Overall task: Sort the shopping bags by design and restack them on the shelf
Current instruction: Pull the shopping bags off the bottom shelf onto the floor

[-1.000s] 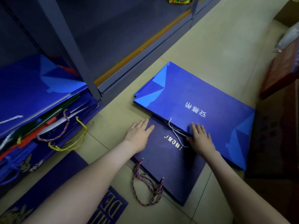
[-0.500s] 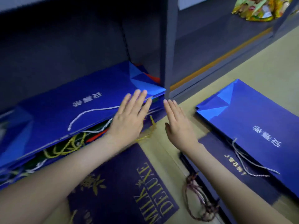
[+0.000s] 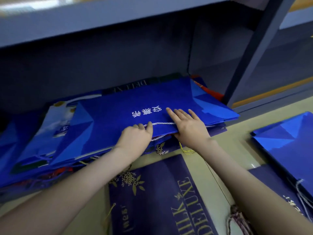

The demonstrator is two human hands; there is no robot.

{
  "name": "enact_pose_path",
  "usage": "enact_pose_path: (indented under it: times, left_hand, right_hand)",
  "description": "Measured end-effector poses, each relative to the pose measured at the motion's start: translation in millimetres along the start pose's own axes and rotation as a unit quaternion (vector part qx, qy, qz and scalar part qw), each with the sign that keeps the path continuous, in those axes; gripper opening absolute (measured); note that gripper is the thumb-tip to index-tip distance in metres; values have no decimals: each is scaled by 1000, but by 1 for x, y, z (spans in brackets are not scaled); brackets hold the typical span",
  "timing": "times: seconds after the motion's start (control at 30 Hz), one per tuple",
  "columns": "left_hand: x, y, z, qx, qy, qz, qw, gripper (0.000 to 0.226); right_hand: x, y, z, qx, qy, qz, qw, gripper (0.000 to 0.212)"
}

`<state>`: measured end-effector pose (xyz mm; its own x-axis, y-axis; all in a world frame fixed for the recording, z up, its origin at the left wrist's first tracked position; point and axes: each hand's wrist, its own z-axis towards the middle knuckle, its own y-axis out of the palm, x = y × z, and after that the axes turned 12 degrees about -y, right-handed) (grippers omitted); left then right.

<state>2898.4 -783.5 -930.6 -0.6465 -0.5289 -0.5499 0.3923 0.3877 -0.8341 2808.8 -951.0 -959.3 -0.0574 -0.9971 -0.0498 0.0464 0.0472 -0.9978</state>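
A bright blue shopping bag [image 3: 135, 106] with white characters lies on top of a mixed stack of bags on the bottom shelf [image 3: 101, 19]. My left hand [image 3: 135, 138] grips its front edge, fingers curled at the white cord handle [image 3: 162, 123]. My right hand [image 3: 188, 124] lies flat on the bag with straight fingers, thumb at its front edge. On the floor lie a dark purple "MILK DELUXE" bag [image 3: 160, 197] and, at right, another bright blue bag [image 3: 291, 146] over a dark purple one [image 3: 274, 187].
A grey shelf upright [image 3: 250, 53] stands right of the stack, with another shelf bay behind it. Red and other coloured bags [image 3: 213, 93] show under the top bag. Yellow and purple cords hang over the beige tiled floor [image 3: 233, 150].
My view swung from the floor bags to the shelf stack. Both hands moved forward onto the top blue bag; the left hand curled onto its front edge and the right one crossed onto it.
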Motion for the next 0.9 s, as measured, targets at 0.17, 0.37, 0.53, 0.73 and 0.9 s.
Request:
enact_pose_path:
  times: [0.17,0.37,0.53,0.73,0.9]
  left_hand:
    - [-14,-56,-32,27,-6,-57,998,68]
    - [-15,-123,-57,69,-18,-111,991,65]
    - [-6,-142,-99,183,19,-140,973,49]
    - [-3,-135,-116,324,66,-176,927,45]
    - [23,-136,-98,353,126,-214,902,44]
  right_hand:
    - [-16,-66,-25,-28,-57,-96,993,65]
    - [-41,-135,-76,-27,-81,-154,984,72]
    - [-51,-155,-121,-31,-55,-129,990,69]
    - [-82,-175,-159,-54,1,-160,986,69]
    - [-72,-179,-176,-77,87,-160,980,62]
